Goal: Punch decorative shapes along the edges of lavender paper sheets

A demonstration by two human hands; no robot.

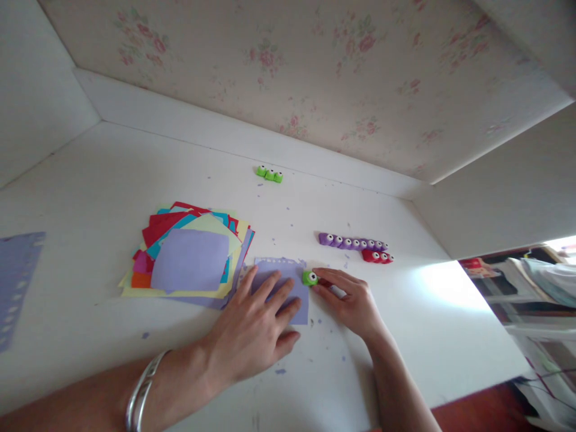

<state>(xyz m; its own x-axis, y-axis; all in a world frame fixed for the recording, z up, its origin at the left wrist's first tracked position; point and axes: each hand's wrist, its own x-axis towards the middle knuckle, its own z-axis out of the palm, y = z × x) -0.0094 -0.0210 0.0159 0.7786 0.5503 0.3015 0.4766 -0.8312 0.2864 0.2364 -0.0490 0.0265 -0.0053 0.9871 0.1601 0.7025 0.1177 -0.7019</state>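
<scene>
A small green craft paper punch (309, 278) with a white button bearing a dark star sits at the right edge of a purple sheet of paper (303, 300). My right hand (353, 300) pinches the punch from its right side between thumb and fingers. My left hand (252, 330) lies flat on the purple sheet with its fingers spread, covering much of it. A row of small notches runs along the sheet's top edge. Just left of my left hand is a pile of coloured paper (191, 261), topped by a purple piece with rounded corners.
Beyond my right hand stand a row of purple punches (353, 242) and a shorter row of red punches (377, 257). Several green punches (270, 174) stand near the back wall. Another purple sheet (20, 282) with a punched edge lies far left. Purple paper scraps dot the white table (112, 372).
</scene>
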